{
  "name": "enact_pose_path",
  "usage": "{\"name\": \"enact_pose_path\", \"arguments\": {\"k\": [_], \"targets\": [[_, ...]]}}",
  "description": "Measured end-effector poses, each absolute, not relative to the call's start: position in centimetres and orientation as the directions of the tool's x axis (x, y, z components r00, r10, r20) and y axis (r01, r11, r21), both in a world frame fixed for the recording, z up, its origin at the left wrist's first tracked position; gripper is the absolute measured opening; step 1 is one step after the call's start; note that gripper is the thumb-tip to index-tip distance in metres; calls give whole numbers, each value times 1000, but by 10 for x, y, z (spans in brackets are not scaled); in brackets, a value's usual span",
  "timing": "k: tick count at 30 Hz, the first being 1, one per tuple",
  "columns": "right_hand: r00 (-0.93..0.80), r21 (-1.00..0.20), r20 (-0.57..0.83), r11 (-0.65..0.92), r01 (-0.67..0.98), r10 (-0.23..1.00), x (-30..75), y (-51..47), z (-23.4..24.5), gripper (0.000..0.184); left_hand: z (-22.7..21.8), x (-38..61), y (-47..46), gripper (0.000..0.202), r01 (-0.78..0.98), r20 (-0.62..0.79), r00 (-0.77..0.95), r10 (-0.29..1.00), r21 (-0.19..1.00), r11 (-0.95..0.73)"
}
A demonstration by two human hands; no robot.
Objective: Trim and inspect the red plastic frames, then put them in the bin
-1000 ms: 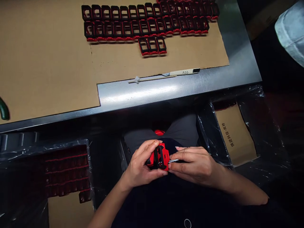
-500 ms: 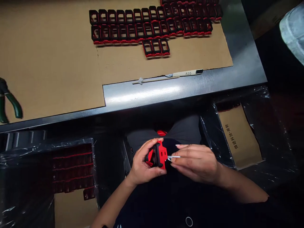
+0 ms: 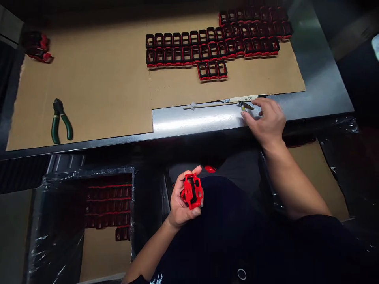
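Observation:
My left hand (image 3: 180, 201) is wrapped around a red and black plastic frame part (image 3: 193, 192). The part's red face, with its slots and hole, is turned up toward me. At the table's front edge, my right hand (image 3: 268, 120) has its thumb and forefinger apart. Close to those fingertips lies a small metal tool (image 3: 246, 105) that looks like nail clippers; whether a finger still touches it is hard to see. Beside it are a pale flat tool marked A55 (image 3: 244, 98) and a thin wooden stick (image 3: 211, 105) with white wadding near one end.
Rows of red and black frames (image 3: 185, 55) stand on the cardboard (image 3: 109, 79) over the metal table. Green-handled cutting pliers (image 3: 61, 121) lie at left, with more red and black parts (image 3: 38, 47) behind. A plastic-lined bin (image 3: 133, 205) at lower left holds rows of parts; cardboard (image 3: 328, 177) lies at right.
My right hand has moved from the frame part up to the table edge, where the metal tool now lies. The left hand has turned the part's red face upward. My view has shifted left.

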State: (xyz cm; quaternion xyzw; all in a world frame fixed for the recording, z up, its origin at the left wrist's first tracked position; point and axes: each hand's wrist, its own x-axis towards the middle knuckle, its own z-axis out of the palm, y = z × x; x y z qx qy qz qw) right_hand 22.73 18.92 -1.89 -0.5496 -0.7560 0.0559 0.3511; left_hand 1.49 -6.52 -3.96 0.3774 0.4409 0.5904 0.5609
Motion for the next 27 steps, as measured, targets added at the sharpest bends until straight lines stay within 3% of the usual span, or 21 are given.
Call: {"name": "enact_pose_path", "arguments": {"k": [2,3,5,7,10,13,20,27], "targets": [[-68,-595,462,366,715,884,222,150,-5,20,-41,13,-65,80,-284,-31,-80,996,959,7],[-77,-696,389,348,628,918,218,127,2,18,-41,13,-65,80,-252,-22,-83,996,968,1],[-306,-900,97,215,378,947,212,84,12,23,-41,11,-63,79,-181,7,-83,997,983,-22],[-501,-973,-118,1,231,857,207,50,15,26,-40,11,-59,77,-122,52,-57,997,991,-59],[-597,-965,-262,-227,135,758,204,24,11,27,-40,11,-54,76,-59,141,-10,990,988,-141],[-607,-944,-307,-318,93,733,205,18,6,27,-41,12,-51,76,-9,215,13,977,977,-215],[-642,-939,-301,-336,72,705,203,24,11,25,-42,13,-50,79,64,309,53,949,948,-312],[-557,-926,-351,-369,85,752,203,23,5,26,-31,12,-46,75,163,257,71,964,950,-265]]}}
